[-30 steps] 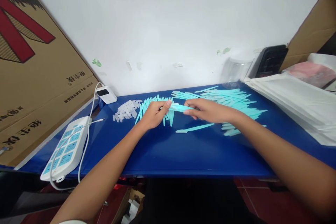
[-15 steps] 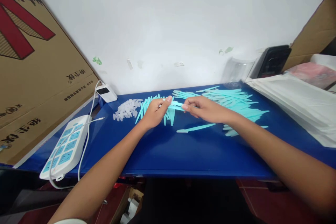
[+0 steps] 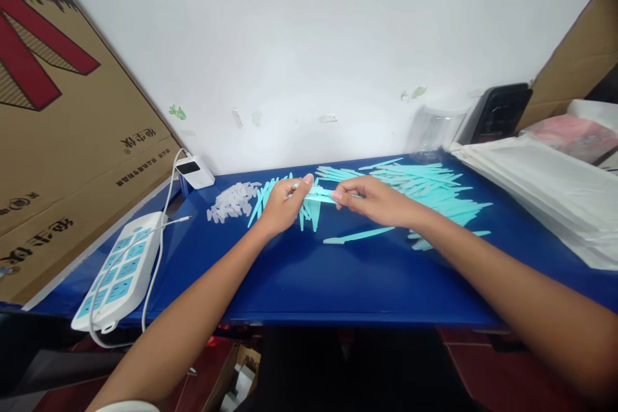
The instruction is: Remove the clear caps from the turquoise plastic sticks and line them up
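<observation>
Between my hands, level across the middle of the view, is a turquoise eyebrow razor [image 3: 320, 196]; whether it is one or more cannot be made out. My left hand [image 3: 284, 207] pinches its left end with the thumb on top. Fingers of my right hand [image 3: 367, 198] are closed on the other end. Under and beside my left hand lies a bunch of turquoise razors [image 3: 309, 215]. A single razor [image 3: 358, 236] rests on the blue table just in front. Behind my right hand spreads a larger pile of razors [image 3: 434, 188], and left of my left hand sits a heap of small translucent caps [image 3: 234, 201].
On the left are a white power strip [image 3: 120, 270] with a cable, a small white device [image 3: 196, 171] and a large cardboard box [image 3: 72, 141]. A clear plastic jar [image 3: 437, 132], a black object [image 3: 501, 112] and stacked white sheets [image 3: 545, 187] stand at the right. A white wall [image 3: 309, 45] closes the back.
The view has shifted very slightly. Both hands keep the same pinch on the razor, and the piles look the same.
</observation>
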### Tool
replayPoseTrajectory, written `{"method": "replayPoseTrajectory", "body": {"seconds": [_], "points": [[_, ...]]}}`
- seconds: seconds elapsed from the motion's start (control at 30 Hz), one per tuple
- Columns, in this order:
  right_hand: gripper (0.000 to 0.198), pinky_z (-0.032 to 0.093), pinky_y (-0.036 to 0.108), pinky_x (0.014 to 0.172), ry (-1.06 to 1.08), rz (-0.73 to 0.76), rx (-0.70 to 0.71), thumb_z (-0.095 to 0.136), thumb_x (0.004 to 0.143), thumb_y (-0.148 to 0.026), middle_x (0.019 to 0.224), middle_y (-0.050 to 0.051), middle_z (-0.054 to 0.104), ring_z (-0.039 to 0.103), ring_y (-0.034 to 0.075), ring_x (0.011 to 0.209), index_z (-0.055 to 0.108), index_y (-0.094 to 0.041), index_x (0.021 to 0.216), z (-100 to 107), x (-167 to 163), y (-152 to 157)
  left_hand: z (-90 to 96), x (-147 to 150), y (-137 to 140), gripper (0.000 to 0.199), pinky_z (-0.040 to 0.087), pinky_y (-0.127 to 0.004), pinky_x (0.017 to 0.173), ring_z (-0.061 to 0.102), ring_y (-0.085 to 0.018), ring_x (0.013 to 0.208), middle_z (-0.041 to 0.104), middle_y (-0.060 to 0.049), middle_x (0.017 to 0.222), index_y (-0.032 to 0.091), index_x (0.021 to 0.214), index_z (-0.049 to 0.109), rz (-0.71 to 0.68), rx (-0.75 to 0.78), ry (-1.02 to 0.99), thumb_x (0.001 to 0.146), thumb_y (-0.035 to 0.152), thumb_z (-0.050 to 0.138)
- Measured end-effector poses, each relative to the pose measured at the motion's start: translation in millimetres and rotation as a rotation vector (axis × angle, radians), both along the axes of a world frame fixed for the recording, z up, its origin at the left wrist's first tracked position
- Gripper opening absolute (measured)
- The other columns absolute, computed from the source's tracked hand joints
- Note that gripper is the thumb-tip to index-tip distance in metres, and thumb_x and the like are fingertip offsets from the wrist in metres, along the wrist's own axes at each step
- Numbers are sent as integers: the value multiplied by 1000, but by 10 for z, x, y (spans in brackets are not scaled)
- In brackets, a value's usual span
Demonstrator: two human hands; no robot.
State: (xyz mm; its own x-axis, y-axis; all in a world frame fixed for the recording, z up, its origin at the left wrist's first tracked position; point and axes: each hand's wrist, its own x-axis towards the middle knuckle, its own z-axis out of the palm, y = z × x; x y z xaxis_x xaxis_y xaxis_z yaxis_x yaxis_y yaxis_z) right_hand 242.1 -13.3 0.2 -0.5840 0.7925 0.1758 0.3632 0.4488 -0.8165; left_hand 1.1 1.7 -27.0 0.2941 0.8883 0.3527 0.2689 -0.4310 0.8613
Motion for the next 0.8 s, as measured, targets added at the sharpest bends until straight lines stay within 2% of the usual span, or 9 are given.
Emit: {"method": "replayPoseTrajectory", "body": {"seconds": [0.17,0.3,0.4,0.47,0.57,0.7,0.8], "points": [[57,37,28,61,46,-13,11,55,98,-70,73,1,58,48,14,63,71,-18,84,-1,-13,25,31,52,3,61,21,-25,46,24,-8,47,26,6,55,22,65,34,36,21,-23,99,69,53],[59,35,28,61,34,-31,24,56,96,-73,73,1,58,47,14,62,71,-18,83,21,37,40,34,30,49,62,21,-25,44,24,-8,45,26,7,55,23,66,33,42,-30,-67,95,73,57],[61,33,29,60,21,-114,23,59,93,-76,73,2,58,46,14,61,71,-18,83,49,199,118,103,-209,187,63,19,-25,43,21,-8,44,23,8,55,25,67,27,181,-29,-190,94,76,54],[61,30,30,57,43,-195,8,61,91,-78,67,-1,51,40,13,58,70,-18,83,42,328,204,177,-453,304,63,18,-26,43,19,-9,44,23,8,53,25,67,24,328,62,-219,96,75,49],[61,24,29,55,138,-229,-55,61,91,-79,61,-4,39,30,11,55,65,-19,82,-34,429,319,255,-780,440,60,24,-27,47,26,-11,46,26,5,52,25,65,26,472,187,-32,100,70,45],[61,21,29,53,181,-218,-151,62,89,-80,60,-6,35,27,11,54,63,-19,82,-163,352,355,252,-1031,505,57,22,-31,55,29,-13,52,27,3,53,23,61,26,512,278,418,102,57,44],[63,21,28,52,171,-240,-174,63,88,-81,60,-6,37,30,11,53,65,-19,84,-197,277,328,233,-1217,526,56,21,-32,58,31,-14,53,29,1,52,22,57,29,511,268,722,101,52,45]]}}
